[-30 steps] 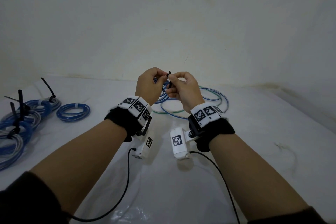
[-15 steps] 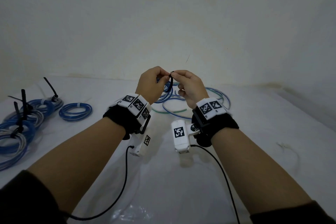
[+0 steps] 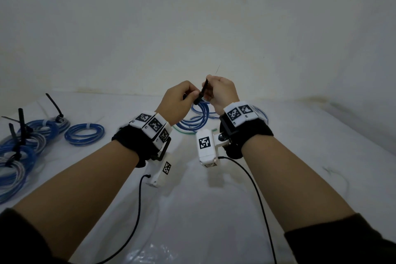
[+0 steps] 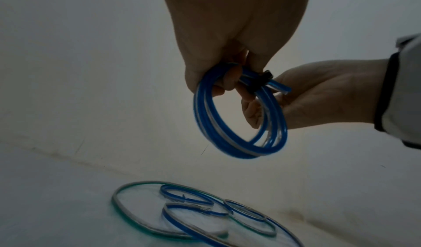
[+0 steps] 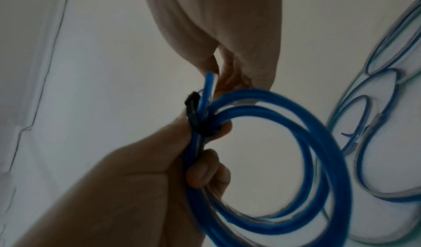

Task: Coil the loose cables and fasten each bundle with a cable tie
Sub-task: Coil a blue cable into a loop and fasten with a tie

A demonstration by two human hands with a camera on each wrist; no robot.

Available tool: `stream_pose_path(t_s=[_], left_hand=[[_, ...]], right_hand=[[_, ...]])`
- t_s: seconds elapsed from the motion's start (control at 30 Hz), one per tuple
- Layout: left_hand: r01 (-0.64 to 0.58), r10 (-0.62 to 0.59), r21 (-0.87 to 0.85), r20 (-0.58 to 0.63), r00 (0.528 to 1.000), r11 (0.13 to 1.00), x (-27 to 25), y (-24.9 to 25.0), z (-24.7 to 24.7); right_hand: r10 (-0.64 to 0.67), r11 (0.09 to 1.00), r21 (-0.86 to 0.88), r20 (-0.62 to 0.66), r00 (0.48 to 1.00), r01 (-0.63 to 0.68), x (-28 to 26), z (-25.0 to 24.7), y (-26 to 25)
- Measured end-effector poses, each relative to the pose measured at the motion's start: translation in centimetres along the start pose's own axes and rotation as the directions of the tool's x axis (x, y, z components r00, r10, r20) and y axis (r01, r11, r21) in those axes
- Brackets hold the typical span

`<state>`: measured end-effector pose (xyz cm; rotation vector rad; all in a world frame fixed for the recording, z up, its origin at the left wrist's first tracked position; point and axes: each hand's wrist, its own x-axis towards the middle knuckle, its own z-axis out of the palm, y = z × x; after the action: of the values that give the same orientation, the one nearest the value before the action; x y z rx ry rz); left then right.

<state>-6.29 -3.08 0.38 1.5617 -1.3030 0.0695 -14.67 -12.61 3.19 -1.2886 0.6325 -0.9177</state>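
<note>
While my forearms reach out over the white table (image 3: 192, 210), with the camera leads trailing from my wrists, I hold a small coil of blue cable (image 4: 241, 117) up in the air between both hands. My left hand (image 3: 177, 100) has its fingers curled round the gathered strands, pinching them together so the loops cannot spring apart. My right hand (image 3: 222, 94) is closed on the tail of the black cable tie (image 3: 202, 92), which sticks up past my knuckles; I judge I am drawing it through its head to cinch the bundle. From the wrist views the tie's band wraps the strands at one spot on the ring, and a cut cable end pokes out just beside it. The cable is smooth, glossy and springy, blue with a pale stripe, forming a round hoop; the tie is a flat, stiff, matte strip.

Beyond my hands, more loose cables (image 4: 193, 213) lie flat on the table in overlapping rings, blue and green-edged, not yet tied. Off to my left sit finished bundles (image 3: 27, 141) with black tie tails standing up, and one neat coil (image 3: 84, 134) near them.
</note>
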Motion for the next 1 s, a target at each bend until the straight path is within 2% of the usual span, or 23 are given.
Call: stream_pose_path(t_s=[0.1, 0.17, 0.33, 0.53, 0.63, 0.73, 0.9, 1.0], left_hand=[[0.054, -0.057, -0.028, -0.085, 0.995, 0.998, 0.3, -0.4, 0.0], [0.065, -0.067, -0.031, -0.075, 0.995, 0.997, 0.3, -0.5, 0.1], [0.039, -0.036, -0.1, 0.032, 0.999, 0.994, 0.1, -0.9, 0.4], [0.033, -0.016, -0.123, 0.14, 0.99, 0.992, -0.2, -0.5, 0.6], [0.041, -0.029, -0.076, 0.153, 0.988, 0.996, -0.1, -0.2, 0.6], [0.101, -0.099, -0.005, 0.141, 0.985, 0.995, 0.2, -0.4, 0.6], [0.16, -0.159, -0.022, 0.048, 0.986, 0.987, 0.6, -0.2, 0.6], [0.155, -0.148, -0.063, 0.097, 0.984, 0.986, 0.4, 0.0, 0.6]], right_hand=[[0.026, 0.999, -0.039, 0.145, 0.989, -0.02, -0.7, 0.0, 0.3], [-0.001, 0.993, -0.115, 0.177, 0.984, 0.022, -1.1, 0.0, 0.6], [-0.001, 0.982, -0.185, 0.138, 0.99, 0.027, -0.9, -0.2, 1.1], [0.048, 0.986, -0.165, 0.048, 0.998, -0.04, -0.8, 0.1, 0.7], [0.045, 0.982, -0.185, 0.016, 0.999, -0.042, -0.5, 0.1, 0.9], [0.036, 0.984, -0.174, 0.02, 0.999, -0.032, -0.6, -0.1, 1.0], [0.055, 0.971, -0.235, 0.079, 0.995, -0.035, -1.3, 0.1, 1.3], [0.034, 0.975, -0.22, 0.071, 0.997, -0.018, -1.4, -0.2, 1.2]])
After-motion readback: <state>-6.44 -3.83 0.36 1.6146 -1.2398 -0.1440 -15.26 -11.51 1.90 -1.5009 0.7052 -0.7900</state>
